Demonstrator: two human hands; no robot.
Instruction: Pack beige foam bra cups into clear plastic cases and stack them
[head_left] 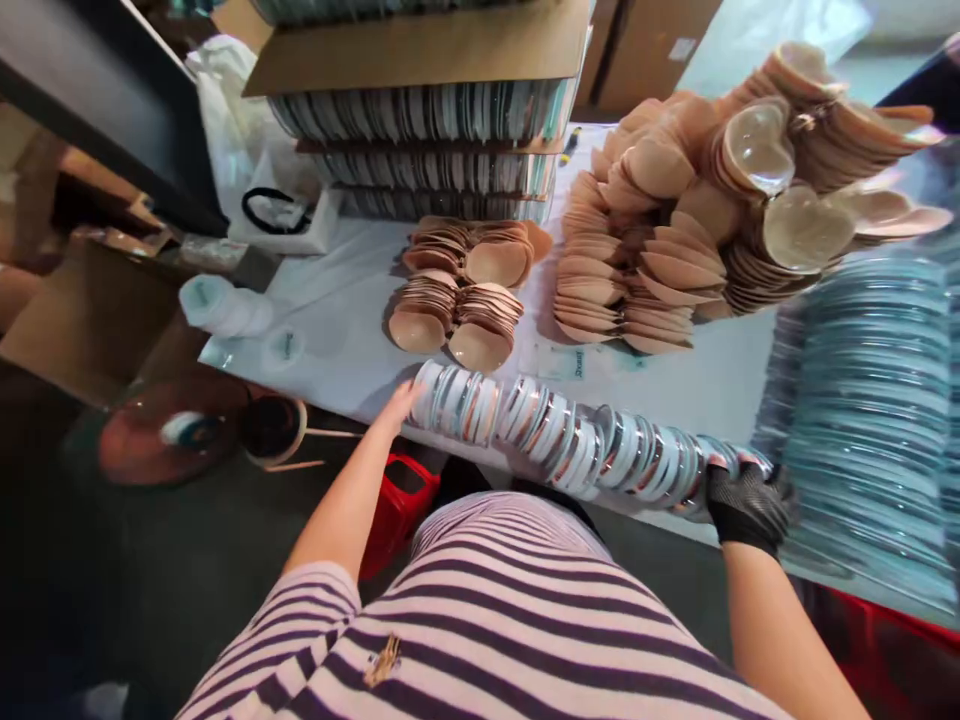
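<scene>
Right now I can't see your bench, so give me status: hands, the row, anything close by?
Left hand bare, pressing one end of the packaged row. Right hand gloved, pressing the other end. Loose beige cup stacks just behind the row.

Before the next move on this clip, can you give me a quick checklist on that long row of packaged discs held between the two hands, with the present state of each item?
1. Left hand pressed against the left end of the row of packaged discs: ok.
2. Right hand, in a dark glove, closed over the right end: ok.
3. Row unbroken between the hands, no disc fallen out: ok.
4. Row supported by the white table or lifted off it: cannot tell.
5. Row apart from the small stacks of tan cups behind it: ok.
6. Room at the right: not ok, the tall stack of clear packs stands right beside the gloved hand.
</scene>
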